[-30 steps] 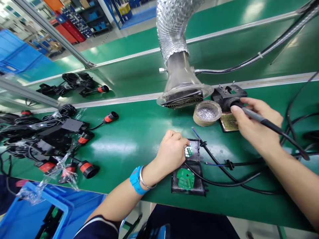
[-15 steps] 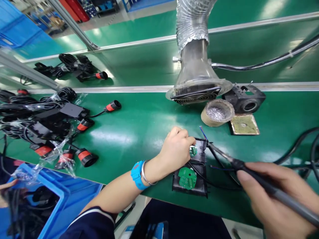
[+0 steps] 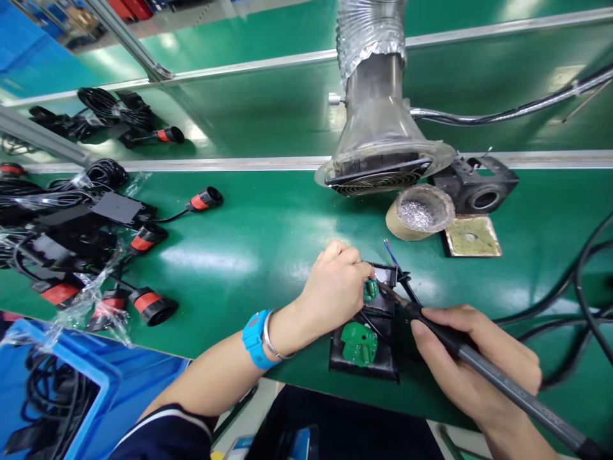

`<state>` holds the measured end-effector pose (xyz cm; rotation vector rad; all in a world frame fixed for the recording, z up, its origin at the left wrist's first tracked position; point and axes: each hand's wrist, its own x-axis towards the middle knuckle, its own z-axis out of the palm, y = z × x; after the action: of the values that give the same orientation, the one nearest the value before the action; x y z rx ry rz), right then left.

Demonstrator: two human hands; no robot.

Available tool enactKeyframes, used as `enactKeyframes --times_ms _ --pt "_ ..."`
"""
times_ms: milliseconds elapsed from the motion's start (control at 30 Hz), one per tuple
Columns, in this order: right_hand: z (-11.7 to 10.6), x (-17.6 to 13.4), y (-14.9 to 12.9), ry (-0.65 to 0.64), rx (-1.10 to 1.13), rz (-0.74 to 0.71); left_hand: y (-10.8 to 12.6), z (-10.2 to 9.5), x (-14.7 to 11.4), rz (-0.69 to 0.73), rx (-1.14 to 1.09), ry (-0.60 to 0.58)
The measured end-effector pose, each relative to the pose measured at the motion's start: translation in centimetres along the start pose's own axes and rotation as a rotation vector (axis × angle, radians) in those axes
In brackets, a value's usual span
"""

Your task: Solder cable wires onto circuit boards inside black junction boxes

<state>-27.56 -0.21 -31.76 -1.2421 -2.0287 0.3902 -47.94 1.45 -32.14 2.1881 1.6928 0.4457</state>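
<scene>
My right hand (image 3: 472,354) is wrapped round the grip of a soldering iron (image 3: 507,377), whose tip reaches a small green circuit board (image 3: 370,289). That board lies in the upper half of an open black plastic case (image 3: 387,276). At the board's top edge, the fingers of my left hand (image 3: 338,278) are closed in a pinch; what is between them is hidden. A larger green circuit board (image 3: 359,343) sits in the lower half of the case, below my left wrist. Thin blue and red wires (image 3: 390,252) stick up beside the case from a black cable.
Behind my hands hangs a fume extractor hood (image 3: 383,140). A cup of solder scraps (image 3: 419,214), an iron stand (image 3: 483,185) and a yellow sponge tray (image 3: 472,236) stand right of it. Black cables with red-ringed connectors (image 3: 153,305) crowd the left, above a blue bin (image 3: 124,383).
My right hand has moved left with the soldering iron, bringing its tip from beside the case to the small board. My left hand stays pinched there. The view has shifted slightly.
</scene>
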Motion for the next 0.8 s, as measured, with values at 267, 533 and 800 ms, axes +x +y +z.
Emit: enactKeyframes --times_ms 267,533,800 --pt "-0.02 -0.04 0.24 -0.004 -0.015 0.010 -0.28 -0.05 0.05 0.011 -0.013 -0.006" --pt "0.13 -0.03 0.50 0.012 -0.007 -0.036 -0.30 -0.16 0.07 0.012 -0.004 -0.023" --pt "0.46 -0.38 0.28 0.009 0.102 -0.120 -0.27 -0.21 0.06 0.016 0.008 -0.030"
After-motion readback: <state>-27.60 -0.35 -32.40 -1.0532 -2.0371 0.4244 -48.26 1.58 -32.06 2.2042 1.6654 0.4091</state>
